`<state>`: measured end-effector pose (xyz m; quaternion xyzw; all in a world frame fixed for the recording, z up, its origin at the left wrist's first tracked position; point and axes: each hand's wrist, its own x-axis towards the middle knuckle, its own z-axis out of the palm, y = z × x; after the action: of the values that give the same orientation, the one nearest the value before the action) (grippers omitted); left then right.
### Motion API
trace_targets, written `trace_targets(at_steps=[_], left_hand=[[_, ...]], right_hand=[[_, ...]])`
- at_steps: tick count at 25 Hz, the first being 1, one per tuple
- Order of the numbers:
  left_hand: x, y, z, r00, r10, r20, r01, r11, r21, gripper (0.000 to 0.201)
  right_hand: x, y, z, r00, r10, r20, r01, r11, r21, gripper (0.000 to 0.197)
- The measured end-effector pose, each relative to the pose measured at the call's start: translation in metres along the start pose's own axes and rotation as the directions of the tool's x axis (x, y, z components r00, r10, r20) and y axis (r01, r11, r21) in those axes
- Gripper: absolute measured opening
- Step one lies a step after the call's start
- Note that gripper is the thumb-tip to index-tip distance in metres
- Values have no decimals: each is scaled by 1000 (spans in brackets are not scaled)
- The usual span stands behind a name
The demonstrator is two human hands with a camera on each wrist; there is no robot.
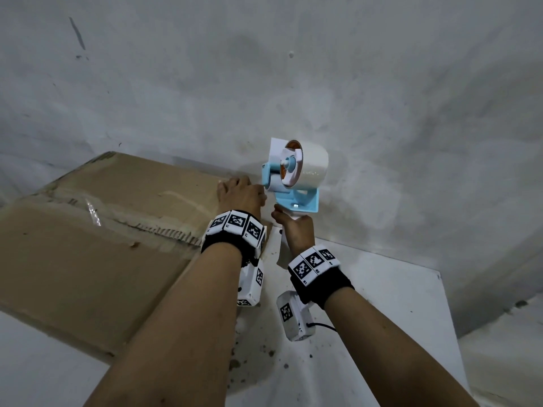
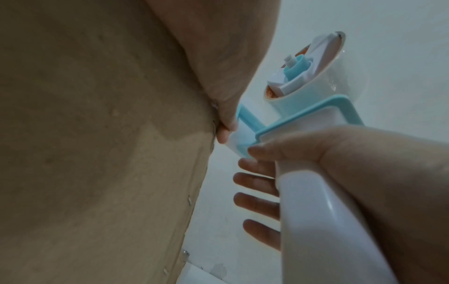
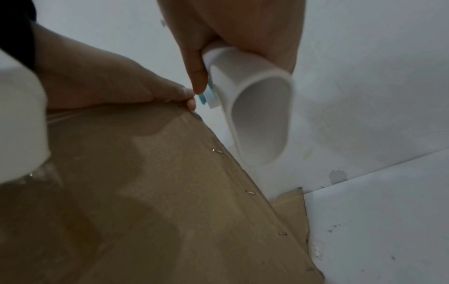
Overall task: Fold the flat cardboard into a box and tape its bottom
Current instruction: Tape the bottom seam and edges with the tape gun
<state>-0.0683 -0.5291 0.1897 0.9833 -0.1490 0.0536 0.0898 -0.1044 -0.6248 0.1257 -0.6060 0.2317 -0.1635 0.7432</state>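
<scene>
A stained white wall (image 1: pixel 293 69) fills the upper frame above a white table (image 1: pixel 382 304). The cardboard box (image 1: pixel 88 245) lies lower left; the left hand (image 1: pixel 239 195) lies flat-fingered on its right edge. Beside it, the right hand (image 1: pixel 295 230) grips the tape dispenser (image 1: pixel 293 174).

No words or numbers can be read; the wrist bands (image 1: pixel 236 221) carry only black-and-white square code patterns.

A white desk (image 1: pixel 382 304) with a box (image 1: pixel 88 259) on it.
The desk stands against a white wall (image 1: pixel 293 69). The brown box sits on its left part, close to the wall. Small dark specks and brown crumbs (image 1: pixel 264 352) dot the desk beside the box.
</scene>
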Motion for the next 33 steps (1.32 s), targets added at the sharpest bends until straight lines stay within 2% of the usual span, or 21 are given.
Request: trace_targets(at_steps=[3,5,7,12,19,22,24,28,30,33], left_hand=[[0,1,2,1000,10,25,-10,1000,23,38],[1,2,2,999,19,-31,-19,1000,-3,29],[3,-1,2,998,33,-58,-37,997,-71,30],[3,-1,-3,997,75,34,-74,996,-41,31],[9,-1,-2,998,54,30,-52,997,-50,23],[6,-1,-1,997,76,5,-76,994,-73,38],[4,1,-3,999,40,-21,-43,984,-175,42],[4,-2,-7,996,-65,-53,40,924,-381,25],[5,-3,-7,994,-101,-51,73,916,-395,22],[11,-1,-1,993,-106,-49,85,945,-314,27]], right_hand=[[2,0,-1,1000,6,-5,-6,1000,1,33],[3,1,-2,1000,3,-16,-4,1000,-18,32],[5,3,-3,1000,6,-22,-6,1000,-28,30],[7,7,-4,998,37,-48,-38,999,-20,28],[8,11,-3,999,20,-40,-22,999,-40,26],[8,10,-4,999,14,-35,-16,999,-46,27],[9,9,-6,999,17,-42,-19,999,-46,25],[9,9,-8,997,43,-57,-44,999,-14,28],[9,10,-8,998,47,-50,-48,999,-17,27],[9,12,-6,997,57,-51,-59,998,-22,28]])
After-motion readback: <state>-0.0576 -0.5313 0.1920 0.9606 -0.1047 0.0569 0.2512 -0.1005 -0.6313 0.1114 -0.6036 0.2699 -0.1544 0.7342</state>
